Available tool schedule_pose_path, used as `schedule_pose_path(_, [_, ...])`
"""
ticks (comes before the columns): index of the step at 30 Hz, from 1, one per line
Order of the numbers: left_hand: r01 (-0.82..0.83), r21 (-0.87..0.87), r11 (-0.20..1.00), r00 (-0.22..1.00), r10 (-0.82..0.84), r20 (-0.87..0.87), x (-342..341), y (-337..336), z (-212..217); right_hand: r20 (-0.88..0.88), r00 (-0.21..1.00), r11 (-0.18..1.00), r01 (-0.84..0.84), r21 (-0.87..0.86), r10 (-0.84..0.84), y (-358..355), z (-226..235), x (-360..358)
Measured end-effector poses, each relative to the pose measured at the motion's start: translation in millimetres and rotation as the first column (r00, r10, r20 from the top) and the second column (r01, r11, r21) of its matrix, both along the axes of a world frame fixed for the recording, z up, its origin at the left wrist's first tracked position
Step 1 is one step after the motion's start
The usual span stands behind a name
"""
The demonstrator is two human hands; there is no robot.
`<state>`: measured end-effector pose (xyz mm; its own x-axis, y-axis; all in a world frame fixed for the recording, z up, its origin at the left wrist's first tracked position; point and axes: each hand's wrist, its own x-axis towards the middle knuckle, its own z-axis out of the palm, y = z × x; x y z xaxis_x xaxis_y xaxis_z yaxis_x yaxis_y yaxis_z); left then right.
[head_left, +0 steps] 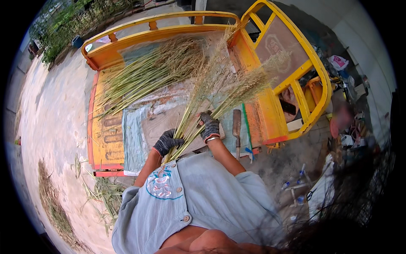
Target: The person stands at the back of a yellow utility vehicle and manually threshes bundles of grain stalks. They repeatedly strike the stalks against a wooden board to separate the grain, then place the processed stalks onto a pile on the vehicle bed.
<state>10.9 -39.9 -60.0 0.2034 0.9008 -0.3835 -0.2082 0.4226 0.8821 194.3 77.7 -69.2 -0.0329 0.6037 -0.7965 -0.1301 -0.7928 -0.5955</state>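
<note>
My left hand, in a dark grey knitted glove with bare fingertips, is closed round the lower ends of some long green seed-headed grass stalks. My right hand, gloved the same way, grips a second spray of stalks a little higher up. The two sprays cross low near my shirt and fan apart toward their feathery tan heads. Beneath them lies a worn flat board on a pale blue sheet. To the right of my right hand rests a knife-like tool with a rusty brown upper part.
I am at the open side of a yellow cart bed with a rail along its far side. A large heap of similar stalks lies at the bed's far left. Leaf scraps litter the ground; tools and clutter stand right.
</note>
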Motion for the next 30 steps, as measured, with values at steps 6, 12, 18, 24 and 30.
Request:
schedule_pose_path(6, [-0.061, -0.029, 0.998, 0.998, 0.061, -0.006, 13.1, 7.4, -1.5, -0.304, 0.939, 0.952, 0.231, 0.202, -0.164, -8.0, -44.0, 4.0])
schedule_pose_path(12, [0.004, -0.055, 0.998, 0.970, -0.017, -0.242, 17.7, 17.6, 0.8, -0.290, 0.949, 0.927, -0.007, 0.375, 0.125, -15.2, -61.5, 3.9])
schedule_pose_path(18, [0.002, 0.015, 1.000, 0.967, 0.002, -0.255, 11.8, 14.1, -9.7, -0.219, 0.972, 0.913, 0.011, 0.409, 0.086, -17.6, -45.4, -13.8])
schedule_pose_path(24, [0.035, -0.031, 0.999, 0.983, -0.040, -0.180, 20.6, 20.3, -9.5, -0.605, 0.774, 0.869, 0.158, 0.470, 0.187, -10.8, -93.5, 6.4])
schedule_pose_path(30, [-0.097, -0.183, 0.978, 0.982, 0.064, -0.177, 15.6, 18.2, -12.5, -0.096, 0.964, 0.752, -0.130, 0.646, 0.249, -25.5, -37.2, -2.3])
